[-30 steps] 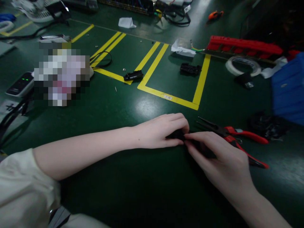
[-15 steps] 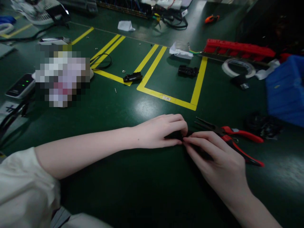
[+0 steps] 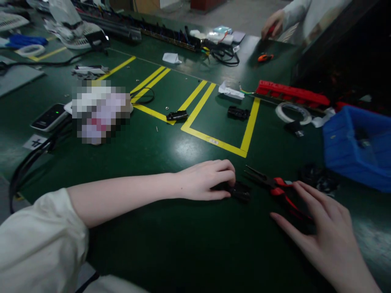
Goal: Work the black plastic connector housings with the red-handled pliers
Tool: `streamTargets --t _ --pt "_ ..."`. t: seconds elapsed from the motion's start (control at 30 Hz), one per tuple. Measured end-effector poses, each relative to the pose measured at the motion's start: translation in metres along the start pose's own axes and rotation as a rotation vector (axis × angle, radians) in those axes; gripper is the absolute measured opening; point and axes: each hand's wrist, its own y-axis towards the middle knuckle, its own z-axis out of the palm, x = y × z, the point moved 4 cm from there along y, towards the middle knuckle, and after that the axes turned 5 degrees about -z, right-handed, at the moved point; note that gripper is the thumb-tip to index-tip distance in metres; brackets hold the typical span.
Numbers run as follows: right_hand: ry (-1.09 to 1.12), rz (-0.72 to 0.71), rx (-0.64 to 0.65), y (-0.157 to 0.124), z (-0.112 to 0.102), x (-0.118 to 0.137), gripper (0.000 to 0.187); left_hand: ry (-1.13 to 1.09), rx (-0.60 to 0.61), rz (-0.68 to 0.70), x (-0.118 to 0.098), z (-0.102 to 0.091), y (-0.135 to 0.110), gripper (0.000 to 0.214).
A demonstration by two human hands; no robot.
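Observation:
My left hand rests on the green table, its fingers curled around the near end of a small black plastic connector. My right hand is spread with the fingers apart, hovering over the red handles of a pair of long-nose pliers that lie on the table to the right of the connector. Nothing is in the right hand. The pliers' dark jaws point left toward the connector.
Yellow tape lines mark boxes on the table; two black connectors lie there. A blue bin, tape roll and red rail sit at right. Another person's hand works at the far edge.
My right hand let go of the black connector and moved right and toward me, over the pliers' handles. The camera tilted up, showing the far edge of the table.

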Motion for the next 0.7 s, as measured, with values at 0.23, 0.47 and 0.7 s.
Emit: streamTargets --t 0.23,0.47,0.7 --pt "0.004 -0.012 0.014 -0.005 0.009 -0.01 0.076 0.162 -0.045 0.047 -0.004 0.004 0.003 0.018" --pt "-0.045 0.068 -0.026 -0.001 0.009 -0.013 0.07 0.265 -0.022 0.081 -0.004 0.009 0.006 0.03" --pt "-0.119 0.068 -0.081 0.008 0.002 -0.006 0.063 0.294 -0.032 0.101 -0.005 0.01 0.004 0.027"
